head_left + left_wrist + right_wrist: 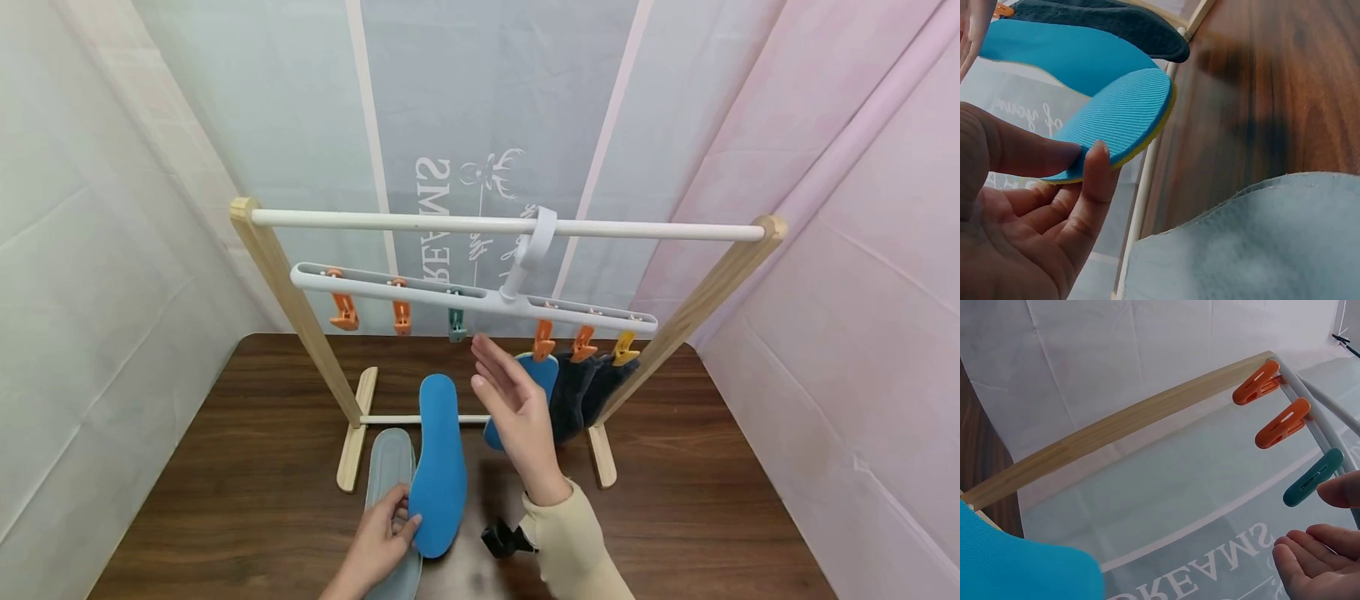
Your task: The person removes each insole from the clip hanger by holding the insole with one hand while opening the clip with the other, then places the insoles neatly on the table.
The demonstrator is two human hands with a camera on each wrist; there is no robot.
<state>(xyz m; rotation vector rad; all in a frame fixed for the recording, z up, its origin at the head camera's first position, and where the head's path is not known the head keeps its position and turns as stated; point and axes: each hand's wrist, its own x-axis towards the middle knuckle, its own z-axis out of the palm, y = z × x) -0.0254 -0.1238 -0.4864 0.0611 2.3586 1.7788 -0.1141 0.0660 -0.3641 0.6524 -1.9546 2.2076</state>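
Observation:
My left hand (382, 533) pinches the lower end of a blue insole (438, 467) between thumb and fingers, holding it up lengthwise. In the left wrist view its ribbed blue face and yellow underside (1147, 147) show. My right hand (521, 417) is raised with fingers extended and holds nothing. Close by it in the right wrist view is a green clip (1314, 477), the thumb near its lower end. That clip hangs from a white clip hanger (480, 302). Under the left hand, a grey insole (392, 458) lies on the table.
A wooden stand with a white rod (375, 221) carries the hanger. Left of the green clip hang two orange clips (343, 312). On the right, clips hold another blue insole (543, 372) and dark, fuzzy, sole-shaped pieces (573, 396). A black object (498, 537) is at the right wrist.

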